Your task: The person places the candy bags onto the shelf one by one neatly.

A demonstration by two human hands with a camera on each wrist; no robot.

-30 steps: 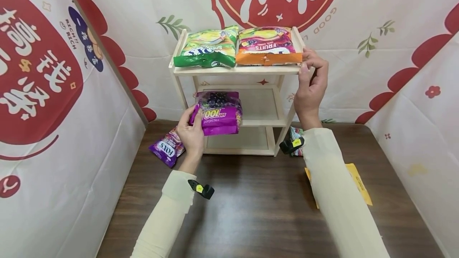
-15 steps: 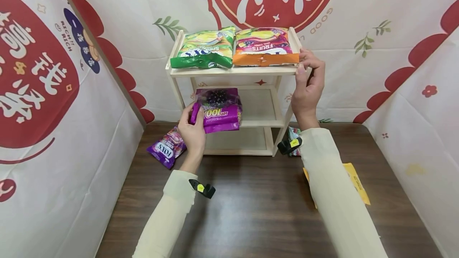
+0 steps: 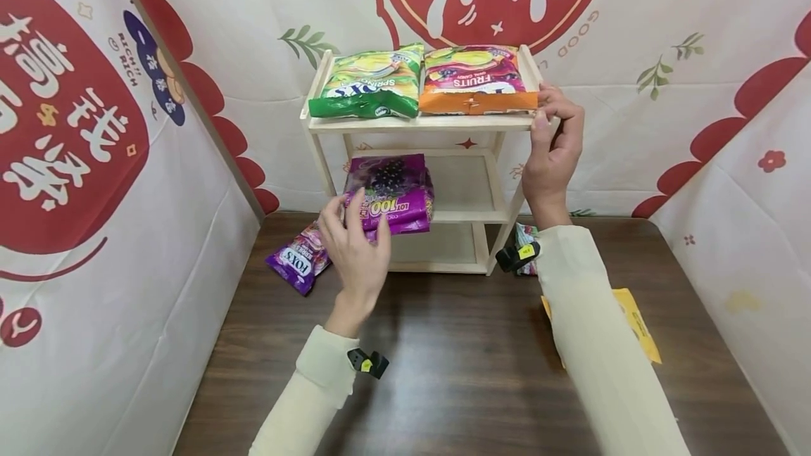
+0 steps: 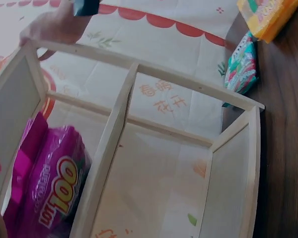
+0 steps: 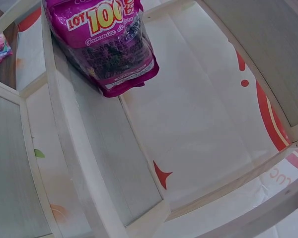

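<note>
A purple bag of gummies [image 3: 395, 181], printed LOT 100, lies on the left part of the middle tier of a small wooden shelf [image 3: 462, 217]. My left hand [image 3: 357, 252] is at the bag's front left, fingers loosely bent and spread, thumb apart in front of the label. In the left wrist view only a sliver of that hand shows at the left edge, beside the bag [image 4: 52, 183]. My right hand [image 3: 554, 153] grips the right end of the top tier, thumb on the front edge. The right wrist view shows the bag [image 5: 109, 44] resting over the tier's front rail.
A green candy bag [image 3: 370, 83] and an orange-edged fruit candy bag [image 3: 475, 79] fill the top tier. On the table, a purple Fox's bag [image 3: 298, 259] lies left of the shelf. A small green-and-red packet [image 3: 524, 248] and a yellow packet [image 3: 636, 326] lie right, partly behind my sleeve.
My left hand has let go of the purple gummies bag and drawn back toward me, its fingers spreading. The bag has settled slightly further onto the middle tier. My right hand keeps its grip.
</note>
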